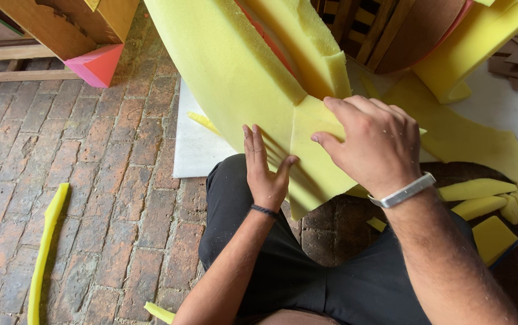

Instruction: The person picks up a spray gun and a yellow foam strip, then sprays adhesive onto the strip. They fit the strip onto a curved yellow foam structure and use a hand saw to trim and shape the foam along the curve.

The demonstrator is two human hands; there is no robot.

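Nearest, over the black-trousered lap, the left hand (265, 171) lies flat with its grip spread wide on the yellow foam sheet (241, 78), the right hand (376, 144) pressing fingers-down on the cut flap (316, 156) just beside it, while the sheet's long axis curves up and away toward the wooden frame (391, 30).

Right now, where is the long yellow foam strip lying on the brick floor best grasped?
Probably near the middle of the foam strip, pinched across its narrow width from above. It lies flat, long and thin on the brick floor, free of the left hand.
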